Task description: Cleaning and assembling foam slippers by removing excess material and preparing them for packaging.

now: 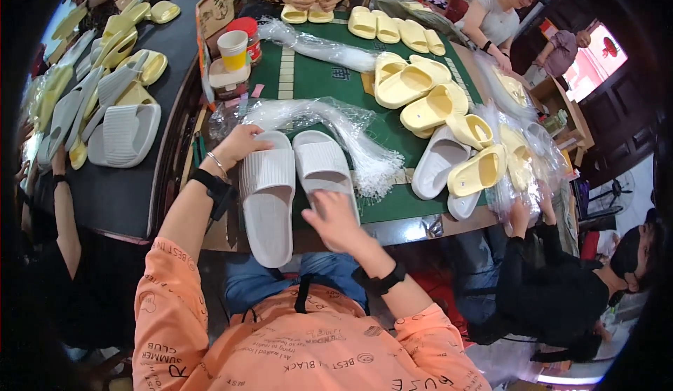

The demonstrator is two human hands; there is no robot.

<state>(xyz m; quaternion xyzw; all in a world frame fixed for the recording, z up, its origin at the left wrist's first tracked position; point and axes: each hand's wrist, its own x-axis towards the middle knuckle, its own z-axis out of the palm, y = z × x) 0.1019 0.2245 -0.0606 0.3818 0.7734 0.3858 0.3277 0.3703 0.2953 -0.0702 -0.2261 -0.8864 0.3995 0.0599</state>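
Two light grey slide slippers lie side by side at the near edge of the green table, their heels toward me. My left hand point(240, 147) grips the toe end of the left slipper point(270, 209), which juts past the table edge. Over the heel part of the right slipper point(319, 154) is my right hand point(336, 219), its thumb held apart from the fingers. It seems to touch the footbed, and some fingertips are hard to make out. Just beyond both slippers lies a bundle of clear plastic bags point(315, 114).
Yellow slippers point(406, 86) and grey ones point(442, 159) lie to the right on the green mat point(329, 82). A cup point(233, 51) and a red-lidded jar point(245, 33) stand at the back left. Co-workers sit around; a dark table point(126, 194) at left bears more slippers.
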